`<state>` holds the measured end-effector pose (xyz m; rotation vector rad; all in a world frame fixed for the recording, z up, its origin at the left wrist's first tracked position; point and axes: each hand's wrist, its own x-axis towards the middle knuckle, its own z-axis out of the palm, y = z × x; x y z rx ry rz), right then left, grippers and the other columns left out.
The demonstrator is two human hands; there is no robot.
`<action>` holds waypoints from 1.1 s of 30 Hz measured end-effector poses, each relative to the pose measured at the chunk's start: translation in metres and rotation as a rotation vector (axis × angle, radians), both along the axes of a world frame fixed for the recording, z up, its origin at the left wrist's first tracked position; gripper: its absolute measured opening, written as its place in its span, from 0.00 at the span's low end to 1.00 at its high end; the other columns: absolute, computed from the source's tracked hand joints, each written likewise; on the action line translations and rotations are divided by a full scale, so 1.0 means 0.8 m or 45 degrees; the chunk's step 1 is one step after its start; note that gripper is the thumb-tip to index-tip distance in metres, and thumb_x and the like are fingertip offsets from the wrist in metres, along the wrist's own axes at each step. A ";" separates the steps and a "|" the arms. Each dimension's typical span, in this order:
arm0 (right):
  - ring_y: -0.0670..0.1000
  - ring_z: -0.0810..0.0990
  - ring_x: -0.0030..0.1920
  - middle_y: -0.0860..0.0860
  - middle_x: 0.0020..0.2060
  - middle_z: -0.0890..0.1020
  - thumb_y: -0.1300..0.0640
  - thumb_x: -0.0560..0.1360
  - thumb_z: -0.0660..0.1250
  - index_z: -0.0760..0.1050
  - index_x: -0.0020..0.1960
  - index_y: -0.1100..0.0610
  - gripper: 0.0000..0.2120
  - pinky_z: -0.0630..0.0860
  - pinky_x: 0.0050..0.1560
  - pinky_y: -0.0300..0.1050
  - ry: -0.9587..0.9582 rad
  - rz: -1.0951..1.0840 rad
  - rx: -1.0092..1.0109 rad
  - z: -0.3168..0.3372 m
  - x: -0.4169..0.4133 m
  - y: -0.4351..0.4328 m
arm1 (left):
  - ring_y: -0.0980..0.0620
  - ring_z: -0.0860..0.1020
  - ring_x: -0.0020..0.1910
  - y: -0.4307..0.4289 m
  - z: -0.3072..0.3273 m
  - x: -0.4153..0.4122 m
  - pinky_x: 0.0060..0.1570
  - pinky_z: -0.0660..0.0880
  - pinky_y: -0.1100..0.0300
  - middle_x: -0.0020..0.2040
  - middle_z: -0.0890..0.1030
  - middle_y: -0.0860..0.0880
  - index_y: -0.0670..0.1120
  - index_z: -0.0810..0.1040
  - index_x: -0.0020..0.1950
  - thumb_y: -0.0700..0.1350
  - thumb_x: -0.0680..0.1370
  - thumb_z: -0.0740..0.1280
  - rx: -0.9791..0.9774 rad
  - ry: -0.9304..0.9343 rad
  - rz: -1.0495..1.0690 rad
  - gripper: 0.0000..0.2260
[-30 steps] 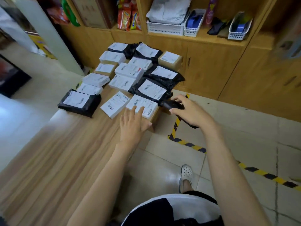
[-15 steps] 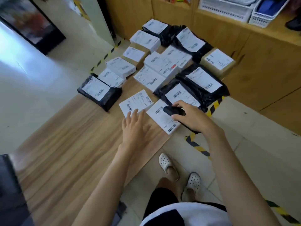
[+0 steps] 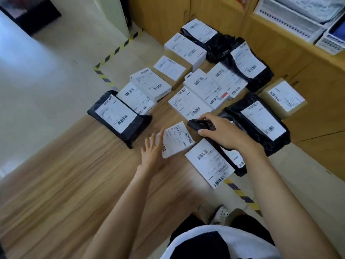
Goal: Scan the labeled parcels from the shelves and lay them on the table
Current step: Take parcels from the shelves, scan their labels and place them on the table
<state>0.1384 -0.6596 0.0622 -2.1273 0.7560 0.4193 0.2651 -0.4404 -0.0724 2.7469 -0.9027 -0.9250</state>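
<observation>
The wood-grain table [image 3: 65, 174] carries labeled parcels, all label-up, crowded toward its far end. A black bag [image 3: 119, 118] lies at the left edge. Just behind it sit white boxes [image 3: 150, 85], to its right are a small white parcel [image 3: 175, 140] and a flat white parcel [image 3: 209, 163], and farther right, well apart from it, lie a second black bag [image 3: 261, 124] and a brown carton [image 3: 283, 99].
</observation>
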 end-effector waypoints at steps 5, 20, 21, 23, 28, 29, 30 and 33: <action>0.54 0.75 0.61 0.50 0.66 0.75 0.46 0.79 0.67 0.69 0.68 0.43 0.19 0.74 0.62 0.57 0.084 0.069 0.010 -0.012 0.019 -0.011 | 0.39 0.45 0.79 0.002 -0.013 -0.003 0.72 0.55 0.37 0.81 0.46 0.46 0.56 0.36 0.80 0.47 0.73 0.74 -0.048 -0.008 0.100 0.52; 0.48 0.76 0.44 0.49 0.59 0.76 0.47 0.79 0.67 0.68 0.69 0.44 0.19 0.74 0.48 0.48 -0.066 0.528 0.083 0.004 -0.007 -0.085 | 0.37 0.59 0.72 -0.008 0.036 -0.070 0.64 0.71 0.40 0.73 0.60 0.45 0.54 0.42 0.81 0.50 0.64 0.80 0.017 -0.481 0.259 0.58; 0.48 0.77 0.44 0.49 0.59 0.77 0.47 0.79 0.67 0.68 0.69 0.44 0.19 0.75 0.47 0.48 -0.083 0.551 0.085 0.007 -0.015 -0.095 | 0.37 0.60 0.72 -0.014 0.047 -0.076 0.64 0.71 0.41 0.72 0.61 0.45 0.55 0.42 0.81 0.48 0.64 0.80 0.029 -0.540 0.259 0.58; 0.51 0.79 0.49 0.50 0.61 0.77 0.47 0.80 0.67 0.68 0.69 0.44 0.19 0.77 0.50 0.51 -0.135 0.585 0.081 0.017 -0.027 -0.112 | 0.37 0.60 0.73 -0.026 0.069 -0.087 0.68 0.69 0.42 0.72 0.61 0.46 0.55 0.41 0.81 0.47 0.66 0.78 0.041 -0.657 0.274 0.56; 0.51 0.79 0.54 0.49 0.64 0.77 0.48 0.79 0.67 0.69 0.68 0.44 0.19 0.77 0.56 0.53 -0.289 0.683 0.137 0.058 -0.051 -0.143 | 0.36 0.56 0.75 -0.061 0.134 -0.105 0.65 0.70 0.42 0.73 0.60 0.45 0.55 0.46 0.81 0.44 0.67 0.76 0.036 -0.851 0.321 0.52; 0.51 0.80 0.53 0.48 0.64 0.77 0.47 0.79 0.68 0.69 0.67 0.43 0.19 0.78 0.56 0.53 -0.324 0.696 0.128 0.066 -0.055 -0.148 | 0.36 0.57 0.75 -0.067 0.148 -0.107 0.63 0.71 0.41 0.73 0.61 0.45 0.55 0.47 0.81 0.44 0.67 0.76 0.029 -0.901 0.325 0.51; 0.50 0.80 0.53 0.47 0.64 0.77 0.46 0.78 0.68 0.69 0.67 0.41 0.19 0.78 0.57 0.54 -0.363 0.714 0.107 0.079 -0.058 -0.155 | 0.36 0.57 0.75 -0.074 0.164 -0.107 0.61 0.72 0.41 0.74 0.61 0.44 0.55 0.49 0.81 0.45 0.67 0.76 0.025 -0.957 0.321 0.50; 0.49 0.79 0.56 0.44 0.65 0.76 0.43 0.77 0.68 0.68 0.67 0.39 0.20 0.77 0.59 0.54 -0.461 0.728 0.078 0.111 -0.057 -0.169 | 0.35 0.58 0.75 -0.085 0.209 -0.102 0.61 0.71 0.41 0.75 0.62 0.43 0.56 0.51 0.81 0.48 0.68 0.75 0.042 -1.086 0.275 0.48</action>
